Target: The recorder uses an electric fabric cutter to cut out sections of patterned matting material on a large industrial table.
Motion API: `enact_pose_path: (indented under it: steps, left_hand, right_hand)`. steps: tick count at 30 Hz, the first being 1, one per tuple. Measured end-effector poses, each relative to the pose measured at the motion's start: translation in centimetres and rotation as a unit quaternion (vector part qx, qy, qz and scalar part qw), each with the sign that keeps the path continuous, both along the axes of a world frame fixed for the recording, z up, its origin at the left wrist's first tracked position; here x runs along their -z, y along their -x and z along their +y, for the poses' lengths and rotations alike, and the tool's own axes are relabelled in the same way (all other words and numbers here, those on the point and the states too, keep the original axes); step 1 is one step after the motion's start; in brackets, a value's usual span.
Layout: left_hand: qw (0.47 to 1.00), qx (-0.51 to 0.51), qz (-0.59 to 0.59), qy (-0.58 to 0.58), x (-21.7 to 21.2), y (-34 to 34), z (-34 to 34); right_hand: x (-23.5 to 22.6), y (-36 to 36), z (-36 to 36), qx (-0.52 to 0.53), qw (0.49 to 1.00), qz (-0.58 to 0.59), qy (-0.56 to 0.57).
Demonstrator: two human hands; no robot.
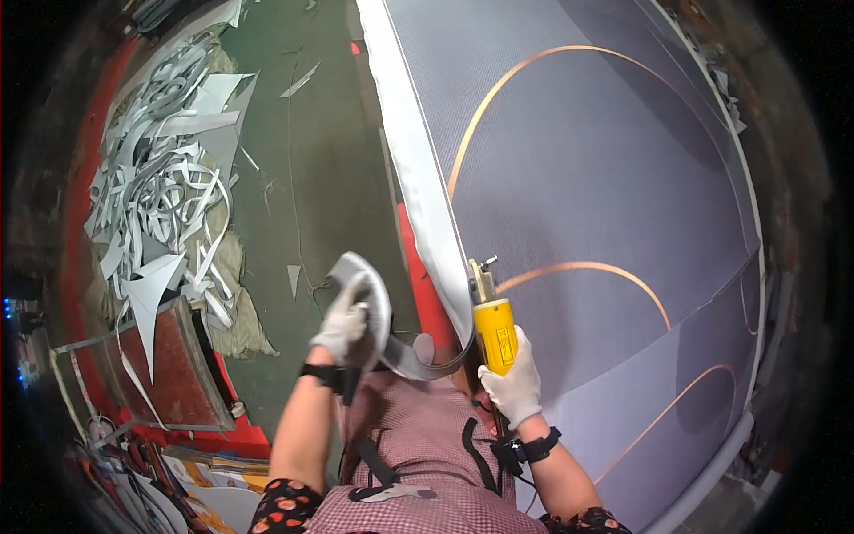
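Note:
In my gloved right hand is a yellow handheld electric cutter, my fingers wrapped round its body. Its metal head touches or hovers just above the left edge of a large grey-purple sheet with gold curved lines; the blade itself is too small to make out. My left hand, also gloved, is closed on a bunched strip of grey-white trimming. The strip loops down in front of my apron toward the sheet's edge near the cutter. A white border runs along that edge.
A heap of cut strips and scraps lies on sacking at the left. Nearer is a reddish-brown panel with a metal frame. Small scraps lie on the green floor. Stacked sheets show at lower left.

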State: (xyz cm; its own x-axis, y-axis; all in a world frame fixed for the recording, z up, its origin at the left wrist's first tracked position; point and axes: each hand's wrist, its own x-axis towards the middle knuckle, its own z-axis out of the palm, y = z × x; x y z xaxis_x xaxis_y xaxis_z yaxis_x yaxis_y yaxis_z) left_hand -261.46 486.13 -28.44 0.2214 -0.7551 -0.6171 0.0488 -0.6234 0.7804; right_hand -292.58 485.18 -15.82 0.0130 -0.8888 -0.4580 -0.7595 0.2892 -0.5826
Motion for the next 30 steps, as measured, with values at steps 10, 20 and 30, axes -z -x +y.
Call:
enact_pose_path:
  steps: [10,20,30]
  left_hand:
    - [0.903,0.017,0.429,-0.013,0.1,9.1,-12.3]
    - [0.945,0.086,0.315,-0.01,-3.2,1.2,-12.4]
    - [0.9,-0.139,0.412,-0.022,-11.6,-12.9,-13.3]
  right_hand:
    - [0.1,-4.7,-8.2,0.036,0.999,0.021,-0.032]
    - [-0.8,-12.4,-19.6,0.036,0.999,0.0,-0.034]
    - [2.6,-18.3,-31.7,0.043,0.998,-0.046,0.022]
